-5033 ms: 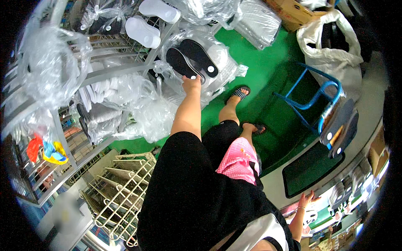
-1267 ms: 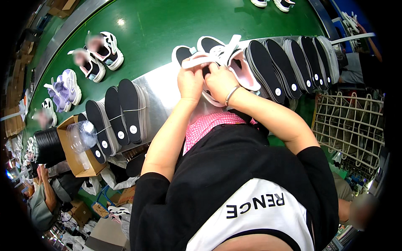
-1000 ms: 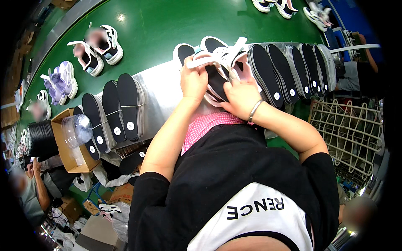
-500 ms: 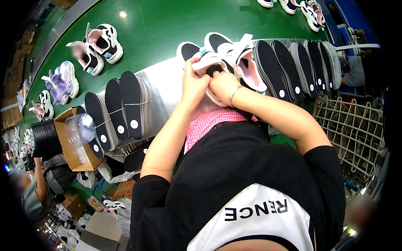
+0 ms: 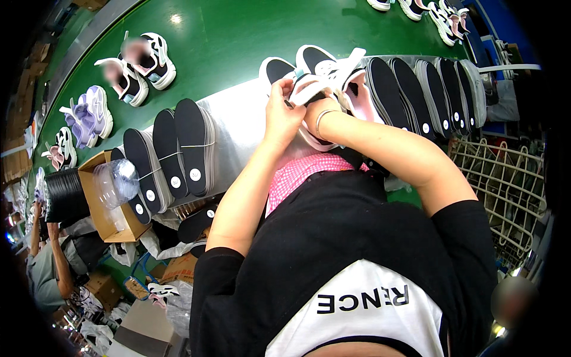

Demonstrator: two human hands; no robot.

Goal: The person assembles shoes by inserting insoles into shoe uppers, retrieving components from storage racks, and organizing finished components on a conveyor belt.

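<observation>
A black and white sneaker (image 5: 307, 90) lies toe-away in front of me on the metal ledge at the belt's near side. My left hand (image 5: 282, 116) pinches the left side of its opening, around the tongue and collar. Deep inside that opening is my right hand (image 5: 322, 112), in up to the bracelet at the wrist; its fingers are hidden in the shoe. Close against it on the right rests a second sneaker (image 5: 365, 106) with a pink lining and white laces.
Stacks of black insoles (image 5: 191, 143) stand left, with more insole stacks (image 5: 384, 89) right. A cardboard box (image 5: 98, 205) holds clear plastic. Sneakers (image 5: 156, 59) and lilac shoes (image 5: 89, 116) sit on the green belt (image 5: 238, 35). A wire basket (image 5: 499, 196) is at right; a co-worker's arm (image 5: 59, 262) shows far left.
My right hand has pushed deeper into the sneaker, its fingers now out of sight. Both sneakers have shifted slightly right. My left hand keeps its hold on the opening.
</observation>
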